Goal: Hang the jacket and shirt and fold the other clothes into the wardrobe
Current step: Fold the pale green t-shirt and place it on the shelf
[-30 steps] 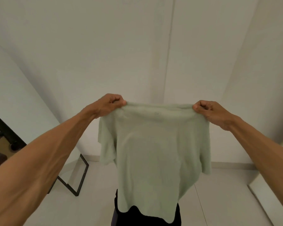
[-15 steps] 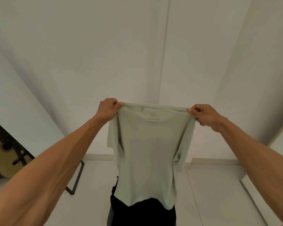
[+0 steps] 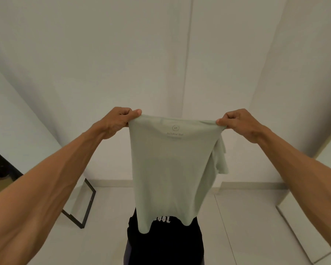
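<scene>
White panels [image 3: 122, 54] with one upright seam filled the background above a pale floor [image 3: 256, 217]; whether they were wall or wardrobe doors could not be told.

Out in front of them a pale green t-shirt [image 3: 172, 169] hung in the air, clear of the floor and touching no surface. Its top edge was pulled almost straight between the two hands. A round label [image 3: 175, 131] showed reversed through the cloth just under that edge. One sleeve [image 3: 221, 159] drooped in loose folds down the right side, and the hem ended in an uneven wave.

The left hand [image 3: 120, 121] was closed on the top left corner, pinching it between the thumb and curled fingers. The right hand [image 3: 239, 123] gripped the top right corner the same way. Both arms were stretched forward at about the same height.

Below the hem lay black cloth [image 3: 164, 243] with white lettering; it could not be told whether it was worn or lying there. A black frame [image 3: 88, 203] leaned at the left, near the foot of the panels.

The step looked to be squaring the shirt up before folding it. Doing that well called for both pinches to sit level at the shoulder seams, with the edge taut enough for the body to hang flat. The loose sleeve needed turning in before the first fold, or it would bunch inside. No flat surface was in view, so the fold might have had to be made in the air.
</scene>
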